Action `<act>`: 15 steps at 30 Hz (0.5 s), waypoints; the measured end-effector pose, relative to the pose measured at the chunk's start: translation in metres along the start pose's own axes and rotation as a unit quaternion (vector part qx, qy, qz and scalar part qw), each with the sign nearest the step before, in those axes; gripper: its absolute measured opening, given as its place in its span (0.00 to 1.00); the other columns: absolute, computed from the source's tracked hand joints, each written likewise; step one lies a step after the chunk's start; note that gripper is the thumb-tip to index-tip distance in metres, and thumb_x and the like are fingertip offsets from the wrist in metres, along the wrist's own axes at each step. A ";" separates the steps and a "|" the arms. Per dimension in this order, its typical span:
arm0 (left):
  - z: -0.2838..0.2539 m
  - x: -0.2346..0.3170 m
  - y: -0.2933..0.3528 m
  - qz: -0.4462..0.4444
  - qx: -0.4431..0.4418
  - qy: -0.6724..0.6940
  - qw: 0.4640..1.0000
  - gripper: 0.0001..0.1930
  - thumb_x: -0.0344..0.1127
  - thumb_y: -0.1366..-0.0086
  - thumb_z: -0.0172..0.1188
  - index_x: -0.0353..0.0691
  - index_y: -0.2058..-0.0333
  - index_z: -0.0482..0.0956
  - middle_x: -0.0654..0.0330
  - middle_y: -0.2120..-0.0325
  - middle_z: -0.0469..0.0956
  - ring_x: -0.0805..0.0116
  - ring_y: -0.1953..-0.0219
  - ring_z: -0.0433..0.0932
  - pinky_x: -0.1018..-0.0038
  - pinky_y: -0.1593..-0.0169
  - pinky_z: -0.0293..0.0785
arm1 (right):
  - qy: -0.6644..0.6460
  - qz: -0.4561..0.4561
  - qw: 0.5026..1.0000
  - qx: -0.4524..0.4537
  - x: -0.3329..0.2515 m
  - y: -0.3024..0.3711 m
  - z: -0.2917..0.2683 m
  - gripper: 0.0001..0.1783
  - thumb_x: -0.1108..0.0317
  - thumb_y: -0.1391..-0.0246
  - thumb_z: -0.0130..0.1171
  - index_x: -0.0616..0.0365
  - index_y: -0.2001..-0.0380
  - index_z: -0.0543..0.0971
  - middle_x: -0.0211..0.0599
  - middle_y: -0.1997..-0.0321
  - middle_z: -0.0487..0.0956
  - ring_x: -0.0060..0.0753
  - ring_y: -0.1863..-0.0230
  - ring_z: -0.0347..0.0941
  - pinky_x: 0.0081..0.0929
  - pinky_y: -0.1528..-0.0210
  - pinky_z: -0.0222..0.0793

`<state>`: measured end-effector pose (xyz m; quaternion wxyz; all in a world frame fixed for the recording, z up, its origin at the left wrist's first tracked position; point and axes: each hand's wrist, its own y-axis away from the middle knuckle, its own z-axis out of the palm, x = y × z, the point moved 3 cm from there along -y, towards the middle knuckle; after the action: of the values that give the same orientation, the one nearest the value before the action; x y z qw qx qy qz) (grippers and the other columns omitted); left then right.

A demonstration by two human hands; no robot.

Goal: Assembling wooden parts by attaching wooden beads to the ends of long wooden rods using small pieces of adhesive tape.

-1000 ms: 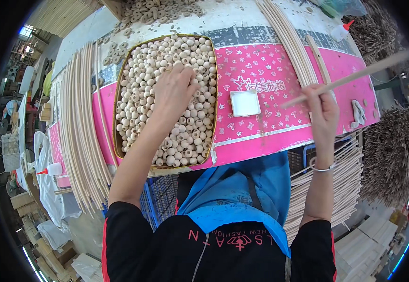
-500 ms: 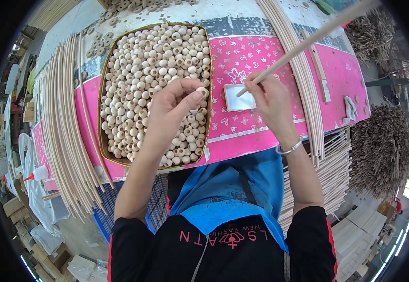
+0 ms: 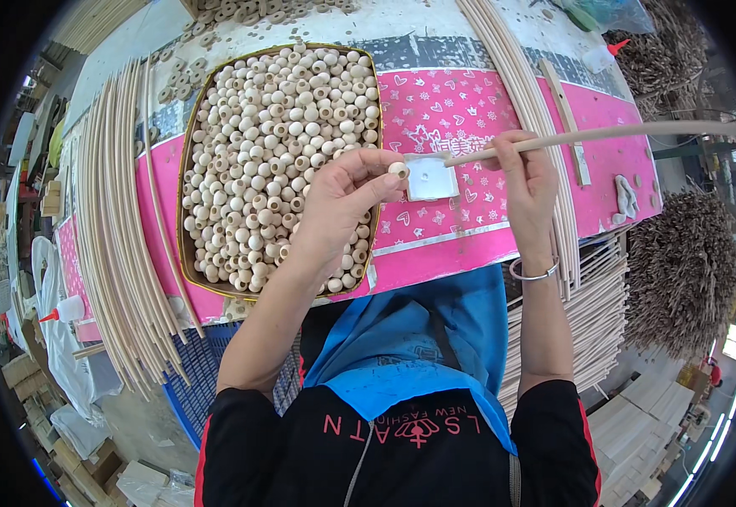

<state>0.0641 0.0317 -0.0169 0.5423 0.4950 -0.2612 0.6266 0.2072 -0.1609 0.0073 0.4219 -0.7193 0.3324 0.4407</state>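
Between thumb and index finger, my left hand (image 3: 349,198) pinches a pale wooden bead (image 3: 399,171) with a hole in it. My right hand (image 3: 530,182) grips a long wooden dowel (image 3: 588,135) near one end. That end points left toward the bead, a short gap away, above the far edge of a small white dish (image 3: 433,182). White stuff lies in the dish. Left of it, a shallow tray (image 3: 183,211) is heaped with many similar beads (image 3: 275,152), and my left hand is over the tray's right edge.
Bundles of dowels lie on the left (image 3: 118,211) and right (image 3: 520,84) of the pink-covered table (image 3: 435,232). A flat wooden strip (image 3: 566,122) and a crumpled cloth (image 3: 626,198) are at the right. Wooden rings (image 3: 183,76) lie behind the tray. Red-tipped bottles (image 3: 68,310) stand at both sides.
My left hand has moved right with the bead, away from over the tray. The dowel has swung from a steep slant to nearly level, and my right hand has shifted right.
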 end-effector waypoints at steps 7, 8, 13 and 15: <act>0.021 -0.007 -0.013 -0.018 -0.024 -0.004 1.000 0.12 0.29 0.32 0.61 0.34 0.51 0.78 0.56 0.58 0.83 0.71 0.55 0.82 0.75 0.49 0.79 | -0.066 -0.006 0.997 0.036 -0.028 0.002 -0.022 0.11 0.65 0.30 0.54 0.64 0.59 0.77 0.35 0.67 0.80 0.22 0.67 0.78 0.20 0.63 0.76; 0.024 -0.008 -0.013 -0.027 -0.028 0.002 0.999 0.12 0.29 0.31 0.61 0.34 0.51 0.78 0.56 0.57 0.83 0.70 0.55 0.82 0.75 0.48 0.79 | -0.066 -0.006 0.997 0.037 -0.032 0.003 -0.023 0.11 0.65 0.30 0.54 0.64 0.59 0.77 0.35 0.67 0.80 0.22 0.67 0.78 0.20 0.63 0.76; 0.034 -0.009 -0.010 -0.049 -0.022 0.041 0.998 0.12 0.30 0.31 0.61 0.34 0.50 0.77 0.54 0.58 0.83 0.68 0.54 0.83 0.74 0.48 0.80 | -0.107 -0.033 0.993 0.024 -0.047 0.012 -0.021 0.11 0.66 0.29 0.52 0.64 0.58 0.77 0.36 0.67 0.80 0.23 0.66 0.78 0.21 0.61 0.76; 0.036 -0.009 -0.008 -0.052 -0.019 0.045 0.997 0.12 0.30 0.30 0.61 0.34 0.50 0.77 0.54 0.58 0.83 0.68 0.54 0.83 0.74 0.48 0.81 | -0.106 -0.037 0.993 0.020 -0.048 0.015 -0.019 0.11 0.66 0.30 0.52 0.64 0.58 0.77 0.36 0.67 0.80 0.23 0.66 0.78 0.21 0.61 0.76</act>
<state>0.0832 -0.0010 -0.0131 0.5950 0.4684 -0.2222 0.6142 0.1828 -0.1791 0.0513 0.4850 -0.6719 0.2672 0.4918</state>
